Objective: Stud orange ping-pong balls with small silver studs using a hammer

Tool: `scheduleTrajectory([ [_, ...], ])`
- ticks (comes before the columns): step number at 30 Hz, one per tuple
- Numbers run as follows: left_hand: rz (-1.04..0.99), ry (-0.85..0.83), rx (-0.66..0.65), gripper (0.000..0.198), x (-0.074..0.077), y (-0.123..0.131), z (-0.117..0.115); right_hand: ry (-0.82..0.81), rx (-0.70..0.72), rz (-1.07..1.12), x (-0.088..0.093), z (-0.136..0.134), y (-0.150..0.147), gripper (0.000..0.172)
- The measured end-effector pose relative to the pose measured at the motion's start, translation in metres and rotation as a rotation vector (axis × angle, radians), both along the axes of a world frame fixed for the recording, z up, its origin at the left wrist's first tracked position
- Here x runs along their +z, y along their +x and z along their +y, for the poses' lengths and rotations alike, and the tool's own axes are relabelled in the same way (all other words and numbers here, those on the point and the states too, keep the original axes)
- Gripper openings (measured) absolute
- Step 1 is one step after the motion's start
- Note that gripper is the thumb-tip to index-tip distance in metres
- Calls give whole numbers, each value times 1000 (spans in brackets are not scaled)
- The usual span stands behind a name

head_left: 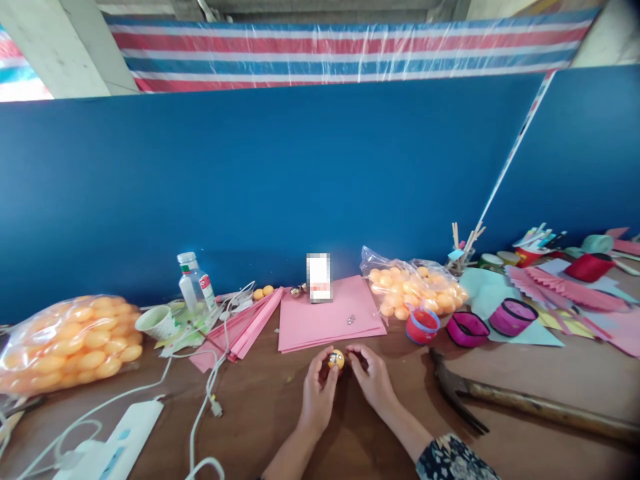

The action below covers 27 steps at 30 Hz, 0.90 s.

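Note:
My left hand [320,390] is closed round a small orange ball [341,360], gripping it between thumb and fingers just above the table. Shiny silvery spots show on the ball's upper face. Close by on the right, my right hand [374,380] has its thumb and fingertips drawn together near the ball; anything between them is too small to make out. Beyond both hands lies a stack of pink paper [313,327], with a few small silvery pieces [351,320] on it.
Clear bags of orange balls stand left [95,340] and back right [405,290]. A hammer [525,399] lies right, near a red-and-blue ring [423,327] and magenta bands [514,316]. Left are white cables [213,380], a power strip [125,440], a paper cup [157,323] and a bottle [193,283].

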<state>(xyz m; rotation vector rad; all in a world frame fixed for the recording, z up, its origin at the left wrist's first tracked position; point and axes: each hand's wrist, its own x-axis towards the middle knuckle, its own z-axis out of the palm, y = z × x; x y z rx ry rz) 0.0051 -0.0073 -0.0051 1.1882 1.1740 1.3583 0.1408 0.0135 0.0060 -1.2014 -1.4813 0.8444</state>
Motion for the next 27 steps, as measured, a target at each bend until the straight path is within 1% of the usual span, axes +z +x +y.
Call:
scheduleTrajectory([
  [3, 31, 15, -6, 36, 2, 0, 0, 27, -8, 0, -1, 0, 0, 12],
  [7, 65, 19, -8, 36, 3, 0, 0, 41, -26, 2, -2, 0, 0, 12],
  [11, 79, 29, -3, 36, 5, 0, -1, 61, -26, -19, -1, -1, -1, 6],
  [21, 75, 64, 2, 36, -1, 1, 1, 59, -6, -38, 0, -1, -2, 7],
  [27, 120, 86, 17, 35, 0, 1, 0, 73, 16, -31, 0, -1, -3, 9],
])
